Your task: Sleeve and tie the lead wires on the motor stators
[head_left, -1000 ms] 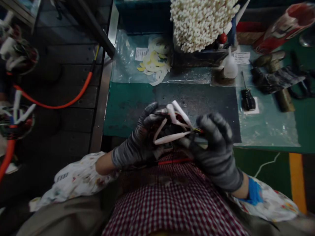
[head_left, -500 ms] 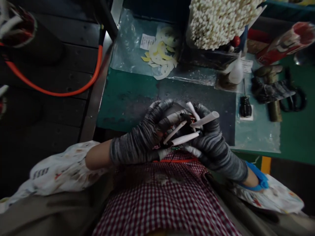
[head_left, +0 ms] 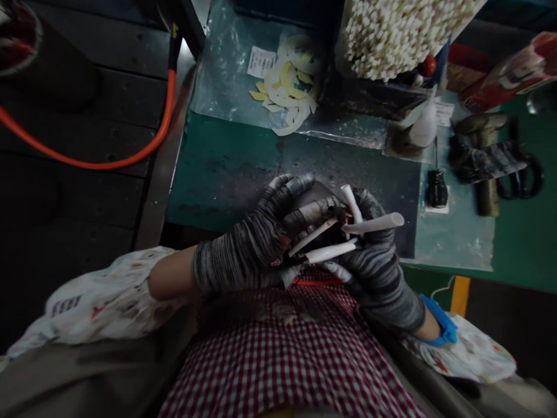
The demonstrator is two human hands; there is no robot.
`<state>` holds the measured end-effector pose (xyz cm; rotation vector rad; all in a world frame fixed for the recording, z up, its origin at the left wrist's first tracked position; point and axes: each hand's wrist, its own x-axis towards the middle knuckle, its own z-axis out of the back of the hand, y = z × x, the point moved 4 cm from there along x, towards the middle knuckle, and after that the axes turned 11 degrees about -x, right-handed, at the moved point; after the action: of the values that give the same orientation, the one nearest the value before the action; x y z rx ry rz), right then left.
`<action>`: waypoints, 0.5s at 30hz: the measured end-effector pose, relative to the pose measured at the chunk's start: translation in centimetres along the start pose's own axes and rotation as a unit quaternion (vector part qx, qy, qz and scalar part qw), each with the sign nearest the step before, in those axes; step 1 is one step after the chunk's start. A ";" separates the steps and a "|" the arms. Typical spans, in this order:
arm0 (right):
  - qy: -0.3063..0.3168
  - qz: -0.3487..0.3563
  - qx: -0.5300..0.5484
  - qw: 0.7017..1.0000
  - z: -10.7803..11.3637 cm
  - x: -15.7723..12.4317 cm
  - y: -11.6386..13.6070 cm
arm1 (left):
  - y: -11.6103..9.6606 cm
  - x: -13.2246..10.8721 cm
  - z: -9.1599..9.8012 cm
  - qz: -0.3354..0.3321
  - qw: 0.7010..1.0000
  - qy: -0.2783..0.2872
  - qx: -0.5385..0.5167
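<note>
Both my hands wear grey striped knit gloves with taped fingertips. Between them, close to my apron, is a dark round part that looks like a motor stator (head_left: 319,239), mostly hidden by the fingers. Several white sleeving tubes (head_left: 331,251) stick out of it, with bits of reddish wire at their bases. My left hand (head_left: 265,235) is curled round its left side, index finger bent over the top near the tubes. My right hand (head_left: 374,261) wraps round the right side, behind the tubes, with its thumb at the near edge.
On the green bench (head_left: 217,157) lie white and yellow strips (head_left: 287,93) on plastic film. Behind stands a bundle of thin white tubes (head_left: 391,38). To the right are a white bottle (head_left: 423,126), a screwdriver (head_left: 436,187), a hammer (head_left: 486,194) and scissors (head_left: 531,177). An orange hose (head_left: 108,165) hangs left.
The white tubes have shifted slightly to the right and tilted a little, along with my right hand. My left hand keeps its hold. The view has also shifted slightly.
</note>
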<state>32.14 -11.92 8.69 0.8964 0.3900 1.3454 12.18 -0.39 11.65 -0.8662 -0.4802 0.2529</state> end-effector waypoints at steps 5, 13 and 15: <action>0.005 0.016 -0.004 1.000 -0.1 -0.5 0.0 | -0.1 0.4 0.5 -0.011 1.000 0.010 -0.012; -0.021 -0.120 0.120 0.985 -0.9 -0.3 0.8 | 0.5 -1.5 -2.3 0.005 0.986 -0.137 -0.098; 0.009 -0.135 0.125 0.983 -1.4 -0.6 0.6 | 0.6 -2.3 -3.4 0.057 0.974 -0.184 -0.120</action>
<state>30.60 -12.06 8.16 0.9985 0.6819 1.0694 11.88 -3.24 8.60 -1.0899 -0.8197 0.4739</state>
